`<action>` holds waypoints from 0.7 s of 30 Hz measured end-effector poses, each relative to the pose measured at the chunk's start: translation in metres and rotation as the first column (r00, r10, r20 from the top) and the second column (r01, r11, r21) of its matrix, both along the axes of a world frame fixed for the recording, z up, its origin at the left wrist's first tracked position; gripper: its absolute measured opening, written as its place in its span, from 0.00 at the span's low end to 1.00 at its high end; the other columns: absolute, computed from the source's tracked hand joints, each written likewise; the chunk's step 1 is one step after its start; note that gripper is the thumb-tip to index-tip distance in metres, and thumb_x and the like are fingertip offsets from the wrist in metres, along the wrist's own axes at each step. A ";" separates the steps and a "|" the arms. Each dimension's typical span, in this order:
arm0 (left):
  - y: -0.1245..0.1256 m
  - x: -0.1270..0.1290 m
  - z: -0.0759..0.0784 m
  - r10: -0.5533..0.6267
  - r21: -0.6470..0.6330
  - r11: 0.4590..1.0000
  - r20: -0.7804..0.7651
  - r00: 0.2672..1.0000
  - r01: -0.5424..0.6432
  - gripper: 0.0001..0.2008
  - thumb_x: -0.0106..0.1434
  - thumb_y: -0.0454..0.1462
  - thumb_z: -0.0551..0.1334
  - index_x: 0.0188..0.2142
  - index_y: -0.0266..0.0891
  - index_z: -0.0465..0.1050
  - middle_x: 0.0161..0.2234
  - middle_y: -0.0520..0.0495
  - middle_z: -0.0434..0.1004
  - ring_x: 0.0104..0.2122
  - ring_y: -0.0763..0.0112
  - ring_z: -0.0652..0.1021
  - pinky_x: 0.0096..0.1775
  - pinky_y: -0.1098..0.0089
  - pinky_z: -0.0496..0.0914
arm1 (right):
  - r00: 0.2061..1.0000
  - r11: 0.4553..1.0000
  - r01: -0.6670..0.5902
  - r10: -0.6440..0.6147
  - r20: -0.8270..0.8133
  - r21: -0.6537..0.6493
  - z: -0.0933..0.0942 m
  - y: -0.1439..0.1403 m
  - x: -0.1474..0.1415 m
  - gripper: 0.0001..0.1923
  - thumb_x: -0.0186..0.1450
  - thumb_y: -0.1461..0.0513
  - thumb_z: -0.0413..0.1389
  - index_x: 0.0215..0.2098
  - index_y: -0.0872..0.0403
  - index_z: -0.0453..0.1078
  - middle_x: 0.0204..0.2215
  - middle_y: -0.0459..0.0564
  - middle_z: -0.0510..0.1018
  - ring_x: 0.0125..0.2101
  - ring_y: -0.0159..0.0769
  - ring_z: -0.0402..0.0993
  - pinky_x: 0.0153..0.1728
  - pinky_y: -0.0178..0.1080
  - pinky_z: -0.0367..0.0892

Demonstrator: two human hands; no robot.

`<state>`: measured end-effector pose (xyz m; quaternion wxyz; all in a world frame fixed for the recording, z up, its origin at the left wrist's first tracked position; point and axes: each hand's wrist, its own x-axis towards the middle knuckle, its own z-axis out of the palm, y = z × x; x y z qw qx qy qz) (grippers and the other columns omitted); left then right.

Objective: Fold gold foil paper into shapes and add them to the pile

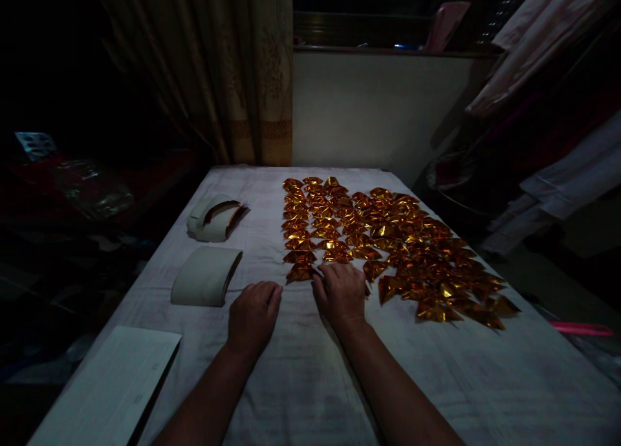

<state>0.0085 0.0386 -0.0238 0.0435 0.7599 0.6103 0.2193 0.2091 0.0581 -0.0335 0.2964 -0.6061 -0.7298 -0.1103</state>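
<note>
Both forearms reach fwd over cloth-covered worktop (301, 381). Left hand (253, 317) palm down, fingers curled loose, flat on cloth, grip holds nothing. Right hand (340, 294) palm down, fingertips (324, 273) touching nearest gold foil piece (301, 273); pinch or not, can't tell. Gold foil pieces (388, 239) in rows ahead and to right. Two curved paper stacks (206, 276) left of left hand.

Dim light is falling on a white-clothed table (301, 381); a curtain (233, 77) is hanging far left beside a pale wall (369, 110).
</note>
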 end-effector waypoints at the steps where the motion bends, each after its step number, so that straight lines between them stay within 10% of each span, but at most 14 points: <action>1: 0.000 0.000 0.000 0.000 -0.003 1.000 0.004 1.000 0.000 0.15 0.72 0.41 0.52 0.34 0.42 0.75 0.34 0.49 0.81 0.37 0.63 0.78 0.39 0.66 0.66 | 1.000 1.000 0.000 0.000 -0.001 -0.001 0.000 0.000 0.000 0.04 0.67 0.61 0.59 0.40 0.51 0.73 0.35 0.49 0.79 0.38 0.42 0.67 0.43 0.44 0.51; 21: 0.000 0.000 0.002 -0.001 -0.020 1.000 0.003 1.000 0.001 0.14 0.72 0.41 0.52 0.36 0.43 0.75 0.35 0.48 0.81 0.38 0.63 0.78 0.40 0.66 0.67 | 0.995 0.998 -0.034 0.039 -0.093 0.057 -0.002 -0.006 -0.005 0.07 0.68 0.62 0.57 0.43 0.51 0.74 0.34 0.49 0.79 0.38 0.41 0.67 0.44 0.45 0.52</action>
